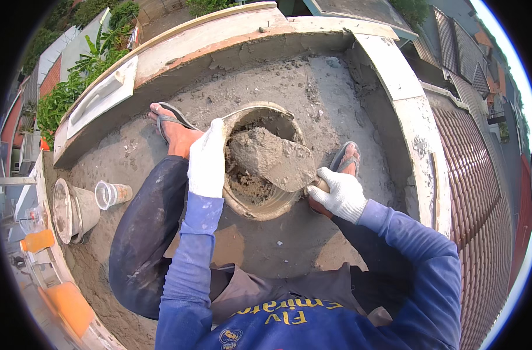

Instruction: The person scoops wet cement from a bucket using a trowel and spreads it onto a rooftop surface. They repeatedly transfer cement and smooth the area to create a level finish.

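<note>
- We count two white knit gloves [207, 163] [343, 195], a left and a right.
- We see two buckets [251, 213] [84, 211].
- We find two flip-flops [176, 112] [337, 157], one pair.
- We spot one trowel [296, 172].
- We note one plastering float [102, 96].
- We make out one plastic cup [117, 193] beside the left-hand bucket.

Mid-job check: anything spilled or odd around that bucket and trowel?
Nothing looks alarming. Loose grey crumbs lie scattered on the floor beyond the bucket; they look like spilled mix, though I can't tell their source. The right hand holds the loaded trowel by its handle, nothing odd there.
</note>
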Motion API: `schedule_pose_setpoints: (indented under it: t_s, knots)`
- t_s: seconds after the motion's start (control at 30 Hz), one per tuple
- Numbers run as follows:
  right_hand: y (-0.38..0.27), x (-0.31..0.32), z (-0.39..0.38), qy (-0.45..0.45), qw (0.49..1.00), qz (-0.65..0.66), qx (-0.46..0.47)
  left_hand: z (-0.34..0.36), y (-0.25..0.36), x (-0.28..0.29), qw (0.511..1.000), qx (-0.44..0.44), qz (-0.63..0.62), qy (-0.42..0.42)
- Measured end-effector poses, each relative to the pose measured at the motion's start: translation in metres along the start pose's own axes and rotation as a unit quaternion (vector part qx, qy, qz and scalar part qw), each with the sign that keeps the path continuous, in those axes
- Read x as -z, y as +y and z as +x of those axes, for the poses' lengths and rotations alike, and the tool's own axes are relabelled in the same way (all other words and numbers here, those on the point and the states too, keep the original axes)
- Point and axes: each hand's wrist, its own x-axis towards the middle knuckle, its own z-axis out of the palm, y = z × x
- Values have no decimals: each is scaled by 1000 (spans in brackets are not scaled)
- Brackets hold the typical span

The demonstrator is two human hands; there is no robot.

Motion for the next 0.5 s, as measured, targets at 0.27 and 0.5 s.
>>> schedule_pose_setpoints:
  t_s: [0.27, 0.5]
  knots:
    - [13, 15, 6, 65, 992, 36, -103, 15, 3, 21, 995, 74, -68, 28]
    - [59, 76, 80, 102, 947, 207, -225, 1, 3, 32, 974, 111, -197, -17]
